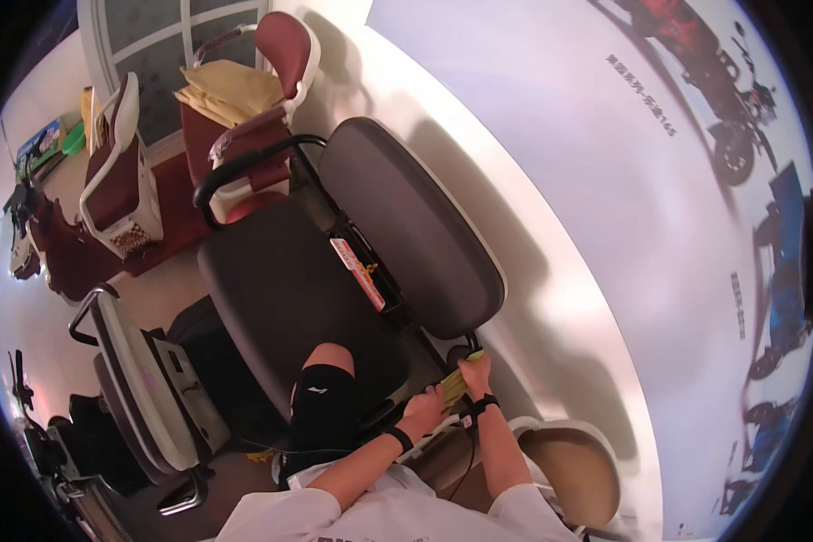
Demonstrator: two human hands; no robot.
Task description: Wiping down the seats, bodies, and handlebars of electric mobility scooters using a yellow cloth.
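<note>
A yellow-green cloth [455, 387] is stretched between my two hands, beside the near end of a dark padded seat. My left hand [424, 412] is closed round its lower left end. My right hand [476, 372] grips the upper right end, close to the black metal frame at the backrest's near corner. The brown-grey backrest [411, 217] rises just beyond. My knee [331, 361], in a black sleeve, rests on or over the dark seat cushion [285, 280]; the contact is hidden. Both wrists wear black bands.
A red and white label [357, 274] lies in the gap between cushion and backrest. A black armrest [239, 172] curves at the far end. A brown seat [569, 470] stands at near right. Yellow cloths [232, 93] lie on a red chair. A wall with vehicle pictures runs along the right.
</note>
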